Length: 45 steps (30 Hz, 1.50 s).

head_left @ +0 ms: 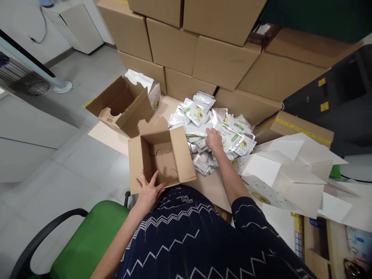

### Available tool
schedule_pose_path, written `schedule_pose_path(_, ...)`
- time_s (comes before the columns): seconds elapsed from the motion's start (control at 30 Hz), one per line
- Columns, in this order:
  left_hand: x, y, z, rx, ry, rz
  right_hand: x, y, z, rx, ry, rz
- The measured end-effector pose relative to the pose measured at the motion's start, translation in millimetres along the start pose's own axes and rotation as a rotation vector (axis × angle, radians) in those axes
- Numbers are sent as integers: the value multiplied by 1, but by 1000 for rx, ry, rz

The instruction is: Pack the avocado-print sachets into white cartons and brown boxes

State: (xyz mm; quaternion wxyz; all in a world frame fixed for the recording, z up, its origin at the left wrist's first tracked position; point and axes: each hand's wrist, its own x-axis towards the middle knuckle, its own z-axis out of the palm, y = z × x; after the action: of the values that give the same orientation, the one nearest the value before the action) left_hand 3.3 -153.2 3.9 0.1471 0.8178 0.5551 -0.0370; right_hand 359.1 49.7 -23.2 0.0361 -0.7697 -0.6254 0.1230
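An open, empty cardboard box stands in front of me on the table, flaps up. My left hand rests spread on its near flap. My right hand reaches to the right of the box into a pile of silver-white pouches with green avocado labels, its fingers down on the pouches. Whether it grips one I cannot tell.
A second open carton with white packs sits at the back left. Stacked brown cartons wall off the back. Flat white boxes lie to the right. A green chair is under me, grey floor to the left.
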Motion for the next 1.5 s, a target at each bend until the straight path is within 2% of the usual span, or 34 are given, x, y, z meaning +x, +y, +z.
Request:
schedule_pose_path(0.1, 0, 1, 0, -7, 4, -8, 11, 17, 15, -34, -36, -35)
schedule_pose_path(0.2, -1, 3, -2, -1, 2, -5, 13, 23, 24, -1, -15, -46)
schedule_pose_path(0.33, 0, 6, -4, 25, -13, -24, 19, 21, 12, 110, 109, -53)
schedule_pose_path(0.47, 3, 9, -2, 49, -17, -44, 21, 11, -32, 303, 428, -214)
schedule_pose_path(0.6, 6, 8, 2, 39, 0, -28, -8, -11, -95, 455, 718, -435)
schedule_pose_path(0.67, 8, 7, 5, 33, 34, -11, -33, -28, -122, 499, 802, -522)
schedule_pose_path(0.73, 8, 6, 7, 25, 79, 17, -58, -49, -139, 512, 820, -620)
schedule_pose_path(0.8, 8, 4, 11, 6, 121, 47, -79, -73, -144, 461, 735, -756)
schedule_pose_path(0.87, 8, 2, 14, -19, 161, 70, -94, -99, -136, 317, 586, -901)
schedule_pose_path(1.0, 4, -4, 16, -44, 209, 97, -111, -148, -99, -63, 245, -1146)
schedule_pose_path(1.1, 2, -6, 12, -67, 207, 117, -116, -173, -64, -228, -74, -1249)
schedule_pose_path(1.23, 4, -4, 9, -103, 200, 110, -114, -187, -20, -290, -494, -1235)
schedule_pose_path(1.33, 4, -3, 10, -114, 194, 91, -111, -187, 3, -270, -706, -1150)
schedule_pose_path(1.4, 4, -3, 11, -120, 193, 89, -112, -187, 10, -312, -824, -1074)
schedule_pose_path(1.5, 3, -2, 10, -123, 184, 85, -113, -188, 7, -431, -976, -967)
